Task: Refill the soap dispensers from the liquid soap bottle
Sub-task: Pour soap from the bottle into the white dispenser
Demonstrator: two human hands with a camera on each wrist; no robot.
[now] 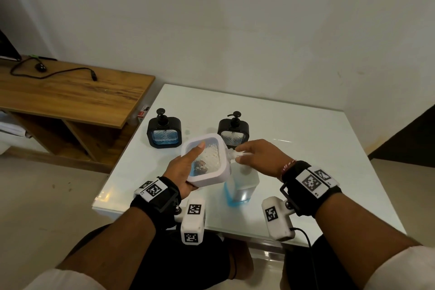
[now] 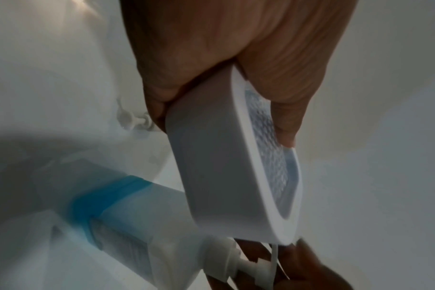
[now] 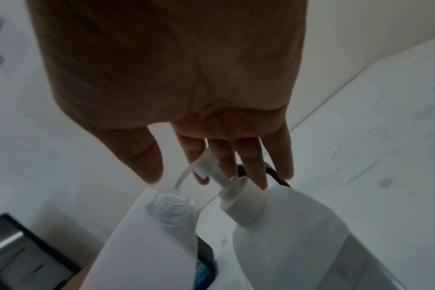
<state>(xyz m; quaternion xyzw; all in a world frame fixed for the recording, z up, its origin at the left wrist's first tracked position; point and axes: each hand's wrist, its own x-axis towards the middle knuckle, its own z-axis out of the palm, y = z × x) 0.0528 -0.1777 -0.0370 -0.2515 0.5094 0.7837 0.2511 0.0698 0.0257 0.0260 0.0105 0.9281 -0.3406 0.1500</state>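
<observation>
The white glass-topped counter [image 1: 294, 139] stood against a pale wall, with a wooden desk [image 1: 70, 94] to its left carrying a black cable [image 1: 54, 73]. On the near part of the counter stood the liquid soap bottle [image 1: 242, 186], translucent white with a thin band of blue soap at its base; its white pump head [image 3: 211, 166] was up under the right hand. Two black dispensers stood farther back with pumps fitted: the left black dispenser [image 1: 164, 133] showing blue liquid low in its window, and the right black dispenser [image 1: 233, 130] just behind the hands.

The white dispenser [image 1: 207, 160] was held off the counter, tipped on its side, above and to the left of the bottle, its clear threaded neck [image 3: 170, 206] open and pointing right toward the bottle's pump. A little blue soap lay in the lower part of its window. The left hand [image 1: 186, 172] grasped this dispenser, thumb laid across the window and the fingers [image 2: 159, 109] wrapped behind its body. The right hand [image 1: 261, 158] was at the pump head, its fingers [image 3: 251, 162] mostly straight and extended over it; a thin clear tube [image 3: 181, 178] ran from the pump head down into the open neck. Whether the right hand actually pinched the pump I could not tell.
</observation>
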